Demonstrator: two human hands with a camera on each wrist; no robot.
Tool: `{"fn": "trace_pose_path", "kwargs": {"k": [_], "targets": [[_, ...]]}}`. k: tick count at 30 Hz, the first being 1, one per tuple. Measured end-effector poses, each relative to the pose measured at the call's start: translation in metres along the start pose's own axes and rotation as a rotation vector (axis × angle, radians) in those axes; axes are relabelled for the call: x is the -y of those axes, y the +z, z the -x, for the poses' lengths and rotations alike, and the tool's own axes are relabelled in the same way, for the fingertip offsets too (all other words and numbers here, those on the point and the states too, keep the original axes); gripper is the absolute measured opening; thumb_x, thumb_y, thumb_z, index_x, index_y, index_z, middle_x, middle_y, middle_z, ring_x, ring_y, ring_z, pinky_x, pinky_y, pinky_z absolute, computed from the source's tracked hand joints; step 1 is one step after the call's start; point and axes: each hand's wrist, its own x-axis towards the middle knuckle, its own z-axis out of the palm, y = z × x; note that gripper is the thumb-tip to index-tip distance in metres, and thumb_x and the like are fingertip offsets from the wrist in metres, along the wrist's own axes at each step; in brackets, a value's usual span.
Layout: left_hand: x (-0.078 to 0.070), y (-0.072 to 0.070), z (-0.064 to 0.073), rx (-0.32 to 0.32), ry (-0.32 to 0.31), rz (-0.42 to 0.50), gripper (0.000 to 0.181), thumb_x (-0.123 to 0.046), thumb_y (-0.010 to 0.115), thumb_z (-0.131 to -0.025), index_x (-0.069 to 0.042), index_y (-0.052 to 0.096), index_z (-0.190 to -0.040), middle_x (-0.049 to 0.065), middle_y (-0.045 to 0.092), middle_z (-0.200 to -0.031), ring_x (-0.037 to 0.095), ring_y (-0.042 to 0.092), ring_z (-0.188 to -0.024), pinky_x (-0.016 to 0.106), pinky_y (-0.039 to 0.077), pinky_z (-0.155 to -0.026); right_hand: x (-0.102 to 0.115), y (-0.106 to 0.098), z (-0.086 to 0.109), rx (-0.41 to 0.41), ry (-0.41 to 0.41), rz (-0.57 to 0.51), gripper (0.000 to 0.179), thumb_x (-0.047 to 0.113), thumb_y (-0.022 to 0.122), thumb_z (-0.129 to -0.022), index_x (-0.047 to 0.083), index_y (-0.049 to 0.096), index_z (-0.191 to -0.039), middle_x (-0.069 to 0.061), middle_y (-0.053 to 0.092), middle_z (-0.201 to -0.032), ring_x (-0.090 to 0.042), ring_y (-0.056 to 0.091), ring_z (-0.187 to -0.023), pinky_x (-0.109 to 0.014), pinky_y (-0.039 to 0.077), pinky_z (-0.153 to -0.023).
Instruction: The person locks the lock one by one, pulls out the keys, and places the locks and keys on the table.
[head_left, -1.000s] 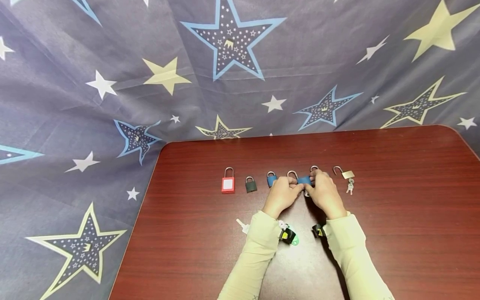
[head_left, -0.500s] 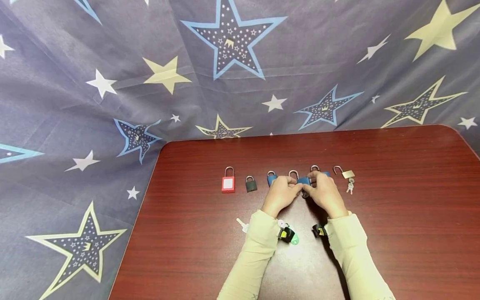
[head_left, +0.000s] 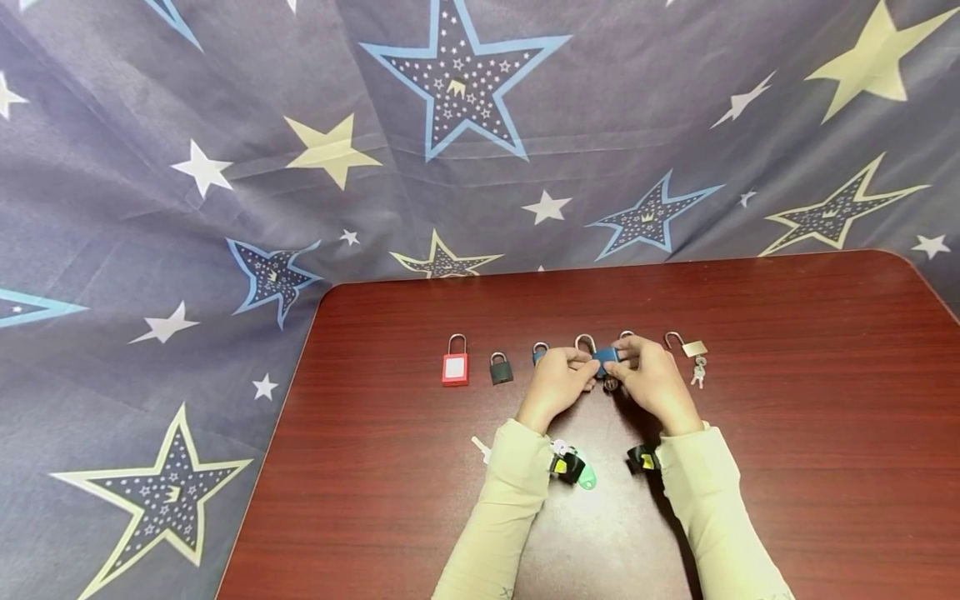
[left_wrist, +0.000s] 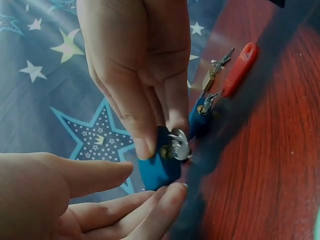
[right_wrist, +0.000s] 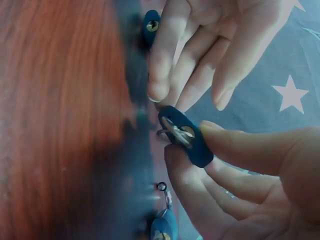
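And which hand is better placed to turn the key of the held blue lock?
Probably the left hand: its thumb is off the lock, so it looks freer to take the key. The right hand pinches the lock and can likely steady it.

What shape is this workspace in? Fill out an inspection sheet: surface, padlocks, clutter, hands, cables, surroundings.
Surface: red-brown table, wood-grained, glare near the front middle.
Padlocks: held blue padlock has a key at its keyway; red padlock, dark padlock and brass padlock, its shackle open, lie on the table; other blue padlocks partly hidden.
Clutter: loose key and green tag, either side of the left sleeve.
Hands: right hand pinches the held blue padlock; left hand has fingertips at its edge.
Cables: nothing seen.
Surroundings: star-patterned fabric beyond the table.
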Motion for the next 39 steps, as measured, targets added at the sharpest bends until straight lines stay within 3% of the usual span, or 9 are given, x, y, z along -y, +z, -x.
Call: {"fn": "trace_pose_path", "kwargs": {"k": [6,12,20,27,33,39], "targets": [[-0.001,-0.001,-0.002,-0.011,0.003,0.075,0.027,-0.014,0.063,-0.098,0.008,0.068,-0.112,0.016,0.075,-0.089,0.022,0.074,-0.076,0.022,0.058,-0.067,0.003,-0.003,0.000,0.013,-0.034,-0.042,0.033,0.008,0.066,-0.094,-0.007,0.061,-0.122,-0.026,0.068,-0.111,-0.035,0.070,-0.095,-0.046,0.055,-0.083],[-0.003,-0.003,-0.001,-0.023,-0.001,0.180,0.027,-0.010,0.062,-0.098,0.012,0.065,-0.113,0.021,0.074,-0.089,0.027,0.075,-0.074,0.029,0.061,-0.067,0.006,-0.004,0.001,0.023,-0.048,-0.069,0.033,0.008,0.067,-0.094,-0.007,0.060,-0.122,-0.025,0.069,-0.110,-0.033,0.070,-0.094,-0.031,0.054,-0.076],[-0.003,-0.004,-0.002,-0.077,0.010,0.195,0.024,-0.010,0.069,-0.094,0.010,0.068,-0.107,0.019,0.074,-0.085,0.028,0.074,-0.071,0.034,0.061,-0.065,0.008,-0.005,0.001,0.039,-0.061,-0.136,0.036,0.006,0.068,-0.092,-0.009,0.058,-0.124,-0.027,0.068,-0.111,-0.034,0.069,-0.096,-0.017,0.051,-0.073],[-0.002,-0.007,-0.002,-0.121,0.013,0.271,0.021,-0.006,0.071,-0.091,0.009,0.069,-0.105,0.019,0.074,-0.084,0.016,0.070,-0.060,0.039,0.062,-0.067,0.010,-0.007,0.001,0.081,-0.007,-0.245,0.045,0.012,0.068,-0.094,-0.012,0.053,-0.130,-0.031,0.063,-0.117,-0.036,0.066,-0.101,-0.015,0.050,-0.073],[-0.003,-0.011,-0.002,-0.125,0.049,0.308,0.022,-0.005,0.071,-0.090,0.010,0.068,-0.106,0.021,0.074,-0.086,0.029,0.073,-0.069,0.040,0.061,-0.068,0.006,-0.006,0.000,0.144,0.012,-0.318,0.047,0.020,0.063,-0.099,-0.013,0.052,-0.130,-0.029,0.065,-0.117,-0.021,0.070,-0.095,-0.023,0.056,-0.079],[-0.007,-0.017,0.000,-0.124,0.087,0.306,0.024,-0.009,0.073,-0.090,0.008,0.070,-0.106,0.019,0.074,-0.085,0.019,0.072,-0.064,0.037,0.061,-0.066,0.006,-0.005,0.000,0.174,0.011,-0.400,0.036,0.018,0.059,-0.101,-0.012,0.060,-0.121,-0.026,0.070,-0.109,-0.005,0.068,-0.083,-0.028,0.059,-0.080]]}}
